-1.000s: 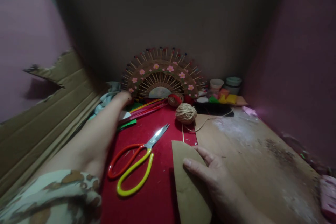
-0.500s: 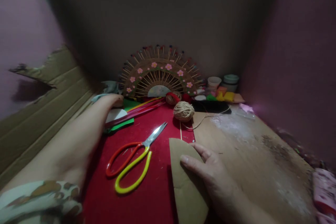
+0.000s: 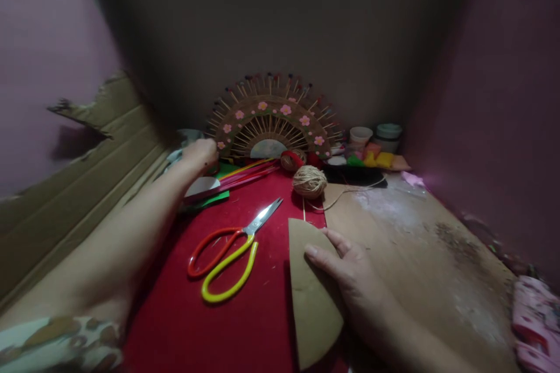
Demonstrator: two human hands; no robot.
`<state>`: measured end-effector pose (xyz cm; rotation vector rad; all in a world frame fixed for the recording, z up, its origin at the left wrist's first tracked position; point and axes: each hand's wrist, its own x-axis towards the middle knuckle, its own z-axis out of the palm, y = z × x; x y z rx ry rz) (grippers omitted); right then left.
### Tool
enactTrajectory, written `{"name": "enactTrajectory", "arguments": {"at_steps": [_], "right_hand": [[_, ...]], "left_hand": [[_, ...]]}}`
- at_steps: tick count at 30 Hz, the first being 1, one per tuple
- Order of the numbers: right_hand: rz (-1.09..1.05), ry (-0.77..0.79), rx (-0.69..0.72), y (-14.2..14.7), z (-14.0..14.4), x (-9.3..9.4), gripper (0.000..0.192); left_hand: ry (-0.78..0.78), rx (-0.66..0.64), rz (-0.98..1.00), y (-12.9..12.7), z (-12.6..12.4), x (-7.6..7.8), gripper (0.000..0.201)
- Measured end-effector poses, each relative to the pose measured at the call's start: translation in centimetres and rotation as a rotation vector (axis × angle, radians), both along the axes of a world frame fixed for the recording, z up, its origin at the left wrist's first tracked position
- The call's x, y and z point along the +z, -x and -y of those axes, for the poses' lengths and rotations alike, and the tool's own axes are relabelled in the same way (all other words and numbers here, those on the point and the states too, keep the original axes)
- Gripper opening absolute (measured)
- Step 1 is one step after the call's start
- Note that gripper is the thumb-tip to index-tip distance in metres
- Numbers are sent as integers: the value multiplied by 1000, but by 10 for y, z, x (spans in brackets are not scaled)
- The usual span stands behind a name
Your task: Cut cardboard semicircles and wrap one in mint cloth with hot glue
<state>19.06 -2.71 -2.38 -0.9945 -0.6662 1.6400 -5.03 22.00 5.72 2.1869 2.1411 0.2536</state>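
My right hand (image 3: pixel 339 256) grips a half-round piece of brown cardboard (image 3: pixel 312 297) by its curved edge, thumb on top. At the back left, my left hand (image 3: pixel 201 154) reaches over the craft supplies with the fingers curled away; what they touch is hidden. Close below it lie a white disc (image 3: pixel 203 186), pink and yellow strips (image 3: pixel 249 173) and a green sheet (image 3: pixel 214 199). Scissors (image 3: pixel 227 253) with red and yellow handles rest on the red mat (image 3: pixel 210 332), blades slightly parted. A ball of twine (image 3: pixel 310 182) sits beyond the cardboard.
A decorated fan (image 3: pixel 266 113) with pink flowers stands against the back wall. Cups (image 3: pixel 388 137) and coloured clay packs (image 3: pixel 385 160) are at the back right, near a black tray (image 3: pixel 354 176). Torn cardboard (image 3: pixel 105 145) leans at left. A pink object (image 3: pixel 536 320) lies at the right edge.
My left hand has reached farther back over the supplies. The view has shifted slightly; my right hand keeps its hold on the cardboard.
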Motion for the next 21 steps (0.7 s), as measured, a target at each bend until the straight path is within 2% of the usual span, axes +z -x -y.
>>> {"name": "enactTrajectory", "arguments": {"at_steps": [3, 5, 7, 9, 12, 14, 17, 19, 21], "right_hand": [[16, -41, 0, -1, 0, -2, 40], [27, -83, 12, -2, -1, -6, 39], [49, -111, 31, -3, -2, -9, 40], [93, -122, 58, -4, -3, -11, 40], [123, -150, 68, -5, -3, -11, 36], [56, -183, 70, -6, -2, -11, 36], [-40, -189, 178, -5, -1, -13, 43], [-39, -182, 255, -4, 0, -15, 42], [-12, -186, 266, -3, 0, -17, 36]], "left_hand": [[119, -115, 180, -24, 38, 5, 31], [216, -253, 355, -40, 75, 0, 38], [523, -444, 735, -55, 115, -12, 42], [701, -539, 900, -65, 149, -26, 38], [659, -463, 1035, -72, 180, -43, 28], [527, -389, 1133, -71, 187, -48, 26], [380, -319, 1252, -67, 188, -50, 27], [377, -321, 1195, -63, 184, -49, 30], [334, -349, 1027, -55, 178, -45, 35]]}}
